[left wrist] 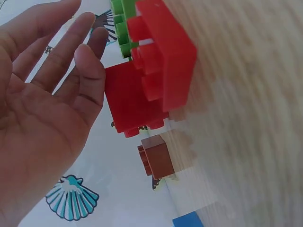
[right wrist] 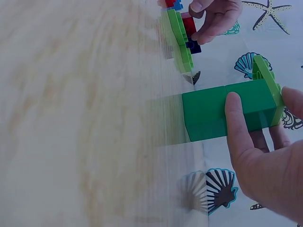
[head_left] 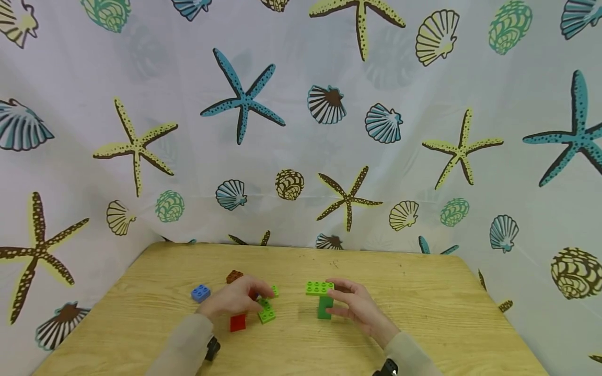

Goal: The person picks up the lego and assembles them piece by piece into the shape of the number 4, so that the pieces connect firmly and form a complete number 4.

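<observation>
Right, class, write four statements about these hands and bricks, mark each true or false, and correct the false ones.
1. The right hand touches the tower of dark green plastic bricks. True.
2. The broad lime-green studded plastic brick sits beneath the tower. False: it sits on top.
3. The blue studded plastic brick lies left of the red plastic brick. True.
4. The left hand grips the brown studded plastic brick. False: that brick lies on the wooden tabletop.
</observation>
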`<state>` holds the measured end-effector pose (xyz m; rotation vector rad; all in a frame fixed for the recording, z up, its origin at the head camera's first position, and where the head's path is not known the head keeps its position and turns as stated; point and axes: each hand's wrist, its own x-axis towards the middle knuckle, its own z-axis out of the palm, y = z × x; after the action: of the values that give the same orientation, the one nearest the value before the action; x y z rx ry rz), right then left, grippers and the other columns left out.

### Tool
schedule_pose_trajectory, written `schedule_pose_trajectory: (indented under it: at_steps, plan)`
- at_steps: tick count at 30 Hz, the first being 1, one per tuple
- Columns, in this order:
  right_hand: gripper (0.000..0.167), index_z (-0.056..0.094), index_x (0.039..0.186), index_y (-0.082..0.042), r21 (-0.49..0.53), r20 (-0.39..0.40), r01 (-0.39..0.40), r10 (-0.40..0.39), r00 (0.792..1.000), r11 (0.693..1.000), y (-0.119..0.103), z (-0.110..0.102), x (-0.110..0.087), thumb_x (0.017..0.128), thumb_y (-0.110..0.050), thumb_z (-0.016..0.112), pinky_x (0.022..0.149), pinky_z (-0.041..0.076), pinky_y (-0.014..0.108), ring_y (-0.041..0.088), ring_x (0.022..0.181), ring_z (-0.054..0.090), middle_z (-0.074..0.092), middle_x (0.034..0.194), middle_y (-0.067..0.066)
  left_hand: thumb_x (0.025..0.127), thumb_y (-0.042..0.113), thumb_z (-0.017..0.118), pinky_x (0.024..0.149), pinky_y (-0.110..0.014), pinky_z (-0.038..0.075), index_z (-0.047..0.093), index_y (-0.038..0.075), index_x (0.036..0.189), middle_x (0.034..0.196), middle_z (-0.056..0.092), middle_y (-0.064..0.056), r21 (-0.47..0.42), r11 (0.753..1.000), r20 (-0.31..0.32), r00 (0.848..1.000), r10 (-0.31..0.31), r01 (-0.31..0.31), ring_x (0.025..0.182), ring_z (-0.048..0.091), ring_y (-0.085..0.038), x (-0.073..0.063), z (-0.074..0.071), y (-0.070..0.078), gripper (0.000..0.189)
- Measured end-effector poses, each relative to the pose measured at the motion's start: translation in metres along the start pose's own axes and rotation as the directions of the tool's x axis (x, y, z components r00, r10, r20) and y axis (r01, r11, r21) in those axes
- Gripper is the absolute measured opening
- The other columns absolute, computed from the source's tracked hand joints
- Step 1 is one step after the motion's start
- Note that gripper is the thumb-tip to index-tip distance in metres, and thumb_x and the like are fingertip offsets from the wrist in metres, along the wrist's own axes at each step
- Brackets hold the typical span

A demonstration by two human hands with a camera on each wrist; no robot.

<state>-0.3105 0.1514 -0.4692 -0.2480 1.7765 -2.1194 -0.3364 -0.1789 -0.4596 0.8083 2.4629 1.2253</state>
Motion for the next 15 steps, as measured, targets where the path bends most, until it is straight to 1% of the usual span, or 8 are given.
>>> schedule_pose_trajectory:
  at_steps: [3,6,11,15]
  plan:
    - [0.057,0.046,0.142,0.001,0.002,-0.004,-0.003,0.003,1.000,1.000,0.000,0.000,0.000,0.094,-0.021,0.067,0.093,0.054,0.042,0.018,0.110,0.059,0.053,0.120,0.007,0.082,-0.005,0.070,0.101,-0.056,0.044,0.072,0.006,0.115,0.121,0.066,-0.009,0.050,0.999,0.002,1.000,-0.015,0.015,0.119,0.055,-0.034,0.002,0.003,0.000,0.034]
    - [0.055,0.048,0.141,-0.001,0.005,-0.009,-0.007,0.007,1.000,1.000,0.000,0.000,0.000,0.094,-0.021,0.067,0.093,0.054,0.041,0.018,0.110,0.059,0.053,0.121,0.008,0.080,-0.007,0.070,0.099,-0.055,0.047,0.073,0.007,0.112,0.119,0.066,-0.006,0.113,0.994,0.018,1.000,-0.012,0.010,0.118,0.056,-0.033,0.004,0.005,0.001,0.036]
    - [0.054,0.049,0.140,-0.001,0.006,-0.013,-0.011,0.011,1.000,1.000,0.000,0.000,0.001,0.094,-0.021,0.067,0.094,0.054,0.042,0.016,0.109,0.060,0.053,0.122,0.008,0.073,-0.012,0.068,0.093,-0.051,0.051,0.074,0.008,0.110,0.117,0.066,-0.006,0.205,0.979,0.028,1.000,-0.013,0.007,0.118,0.056,-0.034,0.004,0.008,0.004,0.042]
    - [0.053,0.049,0.140,-0.001,0.010,-0.013,-0.011,0.011,1.000,1.000,0.000,0.000,0.001,0.094,-0.020,0.067,0.094,0.054,0.042,0.016,0.108,0.061,0.053,0.121,0.009,0.072,-0.015,0.069,0.094,-0.052,0.050,0.074,0.009,0.110,0.115,0.067,-0.006,0.238,0.971,0.026,0.999,-0.039,0.032,0.119,0.056,-0.033,0.005,0.011,0.007,0.044]
